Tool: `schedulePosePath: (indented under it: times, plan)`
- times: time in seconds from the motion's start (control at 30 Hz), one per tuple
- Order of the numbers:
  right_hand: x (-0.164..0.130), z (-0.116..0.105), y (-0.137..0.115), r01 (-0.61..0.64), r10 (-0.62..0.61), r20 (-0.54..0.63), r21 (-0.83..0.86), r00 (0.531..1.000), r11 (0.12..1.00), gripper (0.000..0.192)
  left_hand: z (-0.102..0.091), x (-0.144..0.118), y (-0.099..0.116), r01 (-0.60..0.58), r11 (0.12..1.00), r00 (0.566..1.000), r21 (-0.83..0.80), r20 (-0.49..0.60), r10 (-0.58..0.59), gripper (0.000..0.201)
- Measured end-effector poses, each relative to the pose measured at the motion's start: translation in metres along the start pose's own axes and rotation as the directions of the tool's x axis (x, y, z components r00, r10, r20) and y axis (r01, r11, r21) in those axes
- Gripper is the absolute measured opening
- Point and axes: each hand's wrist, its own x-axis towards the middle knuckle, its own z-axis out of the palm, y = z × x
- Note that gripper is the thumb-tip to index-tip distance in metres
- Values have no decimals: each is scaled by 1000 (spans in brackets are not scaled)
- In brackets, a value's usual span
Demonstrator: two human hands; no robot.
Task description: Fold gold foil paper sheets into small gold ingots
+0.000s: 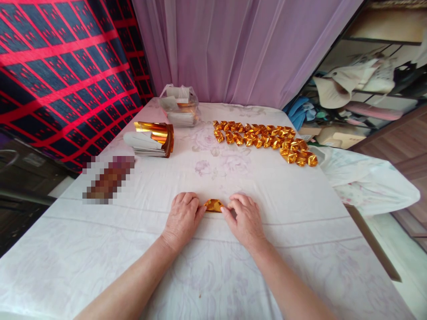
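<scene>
A small folded piece of gold foil paper [213,205] lies on the cloth-covered table between my two hands. My left hand [184,216] pinches its left corner, thumb at the near side and fingers curled. At the opposite corner, my right hand [245,216] grips it with thumb and bent fingers. The foil has slanted ends and a flat bottom edge. Beyond my hands at the left stands a bent stack of gold foil sheets [163,135] with pale backs. Rows of folded gold foil pieces [267,135] are set out at the far right.
A clear plastic bag [180,106] with more paper stacks sits at the table's back. A blurred-out patch [110,180] covers something at the left. Purple curtain [213,49] hangs behind; a red and black checked cloth [66,66] is at left. Shelves with a white cap [333,89] stand right.
</scene>
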Motion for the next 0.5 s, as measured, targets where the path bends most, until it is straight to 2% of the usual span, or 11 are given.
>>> schedulePosePath:
  times: [0.5]
  plan:
    - [1,1,-1,-32,32,-2,-22,999,999,21,2,1,-2,-30,999,999,21,-16,30,23]
